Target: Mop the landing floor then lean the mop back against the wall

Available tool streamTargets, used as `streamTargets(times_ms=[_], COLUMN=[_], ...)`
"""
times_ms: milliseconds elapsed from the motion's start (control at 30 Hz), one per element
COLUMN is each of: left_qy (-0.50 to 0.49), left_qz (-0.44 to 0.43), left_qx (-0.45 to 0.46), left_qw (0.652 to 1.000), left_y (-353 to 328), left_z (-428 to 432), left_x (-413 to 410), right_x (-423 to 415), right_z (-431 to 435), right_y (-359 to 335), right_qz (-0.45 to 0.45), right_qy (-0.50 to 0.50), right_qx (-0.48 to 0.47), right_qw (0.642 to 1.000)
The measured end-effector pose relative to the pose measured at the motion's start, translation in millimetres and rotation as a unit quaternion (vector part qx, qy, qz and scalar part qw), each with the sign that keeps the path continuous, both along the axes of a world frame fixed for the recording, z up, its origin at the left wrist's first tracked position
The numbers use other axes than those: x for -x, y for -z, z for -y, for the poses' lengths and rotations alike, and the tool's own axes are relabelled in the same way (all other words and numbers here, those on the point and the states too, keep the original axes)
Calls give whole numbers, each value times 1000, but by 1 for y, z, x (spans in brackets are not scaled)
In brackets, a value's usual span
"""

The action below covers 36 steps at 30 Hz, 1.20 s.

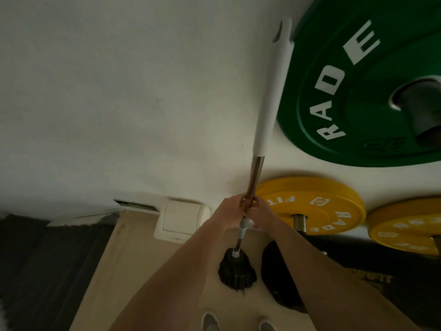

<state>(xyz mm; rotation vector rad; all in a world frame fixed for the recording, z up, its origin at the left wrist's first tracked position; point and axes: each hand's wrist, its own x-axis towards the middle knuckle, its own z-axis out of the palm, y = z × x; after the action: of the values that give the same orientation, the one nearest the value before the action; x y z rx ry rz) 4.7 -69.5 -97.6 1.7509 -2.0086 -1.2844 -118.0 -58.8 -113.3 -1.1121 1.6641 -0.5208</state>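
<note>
The mop stands nearly upright in front of me. Its white upper grip [269, 96] rises along the white wall [119, 91], and below it runs a metallic shaft. The dark stringy mop head [237, 273] rests on the light wooden floor [133, 259]. My left hand [232, 209] and my right hand [263, 215] both grip the shaft at the same height, close together. My two shoes [210, 321] show at the bottom edge.
A green weight plate [338, 91] and two yellow plates [317, 206] hang on wall pegs to the right. A black plate [279, 275] lies near the mop head. A white wall switch [181, 219] sits left of my hands. Dark flooring [43, 259] lies to the left.
</note>
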Motion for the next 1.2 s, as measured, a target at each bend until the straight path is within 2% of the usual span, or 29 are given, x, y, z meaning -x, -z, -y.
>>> streamTargets(times_ms=[167, 333, 500, 667, 800, 967, 1067, 1200], left_qy=[-29, -74, -86, -64, -81, -97, -87, -54], left_qz=[-26, -25, -54, -69, -39, -30, -4, 38], left_qx=[16, 52, 31, -15, -31, -72, -62, -36], left_qw=[999, 996, 994, 995, 995, 992, 994, 997], left_y=[7, 3, -6, -3, -1, -16, -14, -23], left_z=[11, 31, 54, 68, 70, 58, 60, 54], left_x=[11, 13, 20, 18, 14, 4, -6, -20], right_x=[1, -4, -5, 2, -3, 1, 5, 9], right_z=[12, 30, 42, 55, 44, 38, 38, 27], right_y=[-2, 1, -8, 17, -20, -32, -41, -61], right_qz=[-24, 15, 30, -8, -22, -54, -66, -126], right_qy=[29, 51, 34, 24, 51, 59, 51, 28], right_qx=[-2, -2, 14, -5, -17, -20, -13, 9], right_qw=[999, 999, 999, 1000, 998, 997, 996, 992])
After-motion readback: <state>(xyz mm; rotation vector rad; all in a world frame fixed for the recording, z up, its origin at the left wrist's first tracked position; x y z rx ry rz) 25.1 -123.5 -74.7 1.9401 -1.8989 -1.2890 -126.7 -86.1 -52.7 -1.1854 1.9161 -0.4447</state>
